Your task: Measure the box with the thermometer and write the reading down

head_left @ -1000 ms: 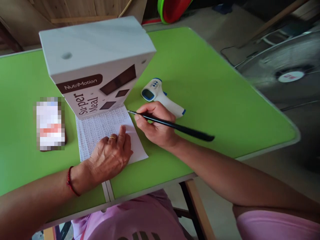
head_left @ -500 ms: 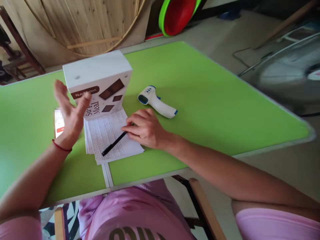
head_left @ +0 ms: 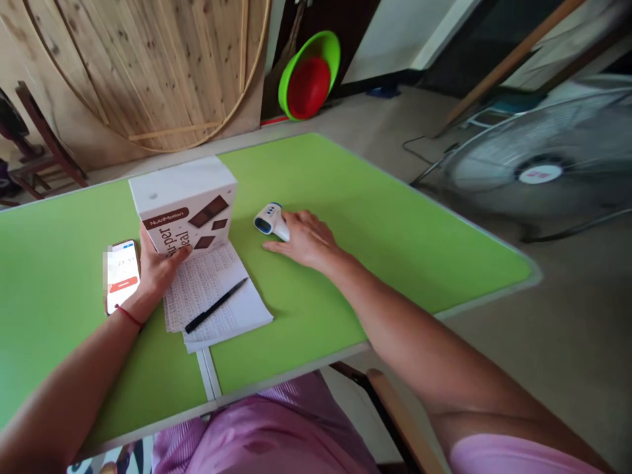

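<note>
Both hands (head_left: 309, 238) have shifted since a second ago: the right hand from the pen (head_left: 216, 305) to the white thermometer gun (head_left: 270, 219), the left hand (head_left: 157, 271) from the papers (head_left: 253, 315) to the white box (head_left: 197, 205). The left hand grasps the box by its lower left edge, thumb across the printed front. The right hand covers the thermometer gun's handle, thumb stretched out on the near side; whether it is closed around it cannot be told. The pen lies slantwise on the papers, touched by neither hand. Over the far end of the papers the box stands upright, with the thermometer gun to its right, over the green table (head_left: 355, 217). Just left of the box, a lit phone (head_left: 124, 266) lies face up, partly blurred. A red bracelet (head_left: 129, 317) circles the left wrist. Beyond the table, a green basin (head_left: 302, 52) and a red basin (head_left: 309, 89) stand by a round wooden board (head_left: 172, 66), with a large fan (head_left: 540, 174) off to the right.
</note>
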`<state>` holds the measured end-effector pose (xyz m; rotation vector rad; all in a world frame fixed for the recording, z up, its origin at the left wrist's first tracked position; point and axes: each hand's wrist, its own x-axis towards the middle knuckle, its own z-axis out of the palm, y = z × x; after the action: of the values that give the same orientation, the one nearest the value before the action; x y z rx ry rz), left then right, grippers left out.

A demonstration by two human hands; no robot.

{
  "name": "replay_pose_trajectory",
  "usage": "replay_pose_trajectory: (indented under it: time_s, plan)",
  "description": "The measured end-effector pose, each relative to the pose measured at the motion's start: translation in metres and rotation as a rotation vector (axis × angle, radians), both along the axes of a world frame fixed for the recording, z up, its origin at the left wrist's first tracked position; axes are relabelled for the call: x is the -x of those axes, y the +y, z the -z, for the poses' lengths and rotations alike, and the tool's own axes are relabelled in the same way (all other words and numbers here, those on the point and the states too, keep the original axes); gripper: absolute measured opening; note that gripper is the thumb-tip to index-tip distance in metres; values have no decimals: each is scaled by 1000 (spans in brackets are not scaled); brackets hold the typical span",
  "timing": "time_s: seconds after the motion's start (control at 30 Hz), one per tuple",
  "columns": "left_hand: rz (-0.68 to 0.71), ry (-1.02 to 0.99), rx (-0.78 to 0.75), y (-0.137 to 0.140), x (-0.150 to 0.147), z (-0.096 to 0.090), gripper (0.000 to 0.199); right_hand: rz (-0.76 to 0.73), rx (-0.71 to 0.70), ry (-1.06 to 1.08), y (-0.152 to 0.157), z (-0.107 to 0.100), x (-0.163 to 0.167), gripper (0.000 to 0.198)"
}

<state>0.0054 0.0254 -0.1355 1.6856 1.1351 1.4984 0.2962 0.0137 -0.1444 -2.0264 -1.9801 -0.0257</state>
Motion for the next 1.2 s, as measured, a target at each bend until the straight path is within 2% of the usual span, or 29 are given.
replay_pose_trajectory:
  time_s: [0.1, 0.17, 0.2, 0.27, 0.33, 0.37, 0.4, 0.43, 0.5, 0.57, 0.67, 0.8, 0.97, 1.2]
  plan:
    - [-8, -59, 36, -5, -2, -5, 69, 58, 163, 42, 4, -2, -2, 41]
    - [6, -108, 51, -11, -5, -9, 58, 72, 162, 154, 6, -3, -1, 30]
    - [17, -132, 65, -14, -8, -11, 51, 72, 114, 245, 7, -4, 0, 27]
    - [41, -158, 114, -21, -12, -13, 40, 43, -77, 512, 2, -7, 5, 30]
    - [39, -154, 162, -26, -17, -13, 37, -54, -261, 893, -9, -12, 16, 38]
    - [28, -143, 178, -27, -18, -13, 38, -158, -251, 1090, -18, -15, 23, 35]
    - [9, -131, 183, -28, -19, -13, 39, -308, -173, 1257, -27, -18, 31, 32]
    - [-12, -118, 179, -28, -19, -13, 39, -443, -73, 1384, -36, -19, 39, 30]
    - [-34, -88, 169, -28, -19, -11, 38, -598, 132, 1533, -53, -19, 54, 31]
    - [-32, -65, 173, -27, -18, -9, 37, -646, 305, 1573, -63, -15, 64, 30]
    - [-31, -55, 175, -27, -18, -4, 41, -612, 429, 1602, -66, -5, 71, 32]
    - [-19, -83, 164, -27, -19, 2, 42, -588, 491, 1589, -62, 3, 72, 33]
    - [-1, -60, 145, -28, -18, 6, 42, -570, 564, 1635, -62, 0, 73, 41]
    - [5, -19, 164, -28, -17, 6, 43, -490, 532, 1599, -64, 2, 73, 46]
